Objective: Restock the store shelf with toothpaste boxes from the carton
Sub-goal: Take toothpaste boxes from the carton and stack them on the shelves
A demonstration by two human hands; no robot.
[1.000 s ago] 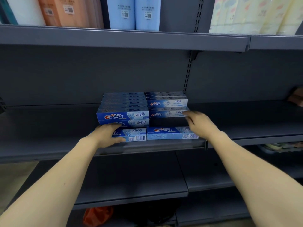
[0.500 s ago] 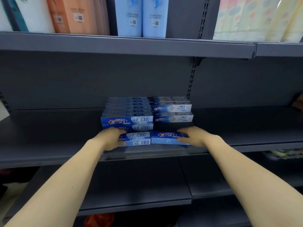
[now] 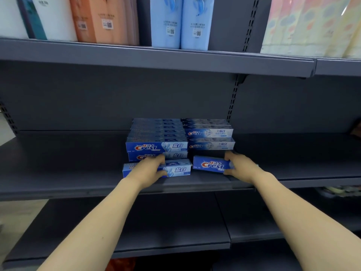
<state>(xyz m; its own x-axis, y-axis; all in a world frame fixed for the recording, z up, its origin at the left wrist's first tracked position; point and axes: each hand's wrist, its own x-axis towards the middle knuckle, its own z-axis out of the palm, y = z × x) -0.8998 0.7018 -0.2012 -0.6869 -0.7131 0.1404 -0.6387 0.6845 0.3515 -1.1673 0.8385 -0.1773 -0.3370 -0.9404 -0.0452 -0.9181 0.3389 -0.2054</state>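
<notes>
Two stacks of blue Crest toothpaste boxes stand on the dark grey middle shelf [image 3: 78,184]: a taller left stack [image 3: 156,141] and a right stack [image 3: 210,137]. In front of the left stack lies a single box [image 3: 178,169], and my left hand [image 3: 150,171] grips it over the top with thumb on its front face. In front of the right stack lies another box [image 3: 210,164], which my right hand [image 3: 241,167] grips at its right end. The carton is out of view.
The top shelf [image 3: 156,59] holds tall packs in white, orange and light blue [image 3: 179,22], plus pastel packs at the right. A perforated upright [image 3: 233,100] divides the shelf bays. Lower shelves [image 3: 175,241] sit beneath my arms. Something orange shows near the floor.
My right hand dropped from the right stack onto the front right box and now grips its right end. My left hand stays on the front left box. The camera moved closer.
</notes>
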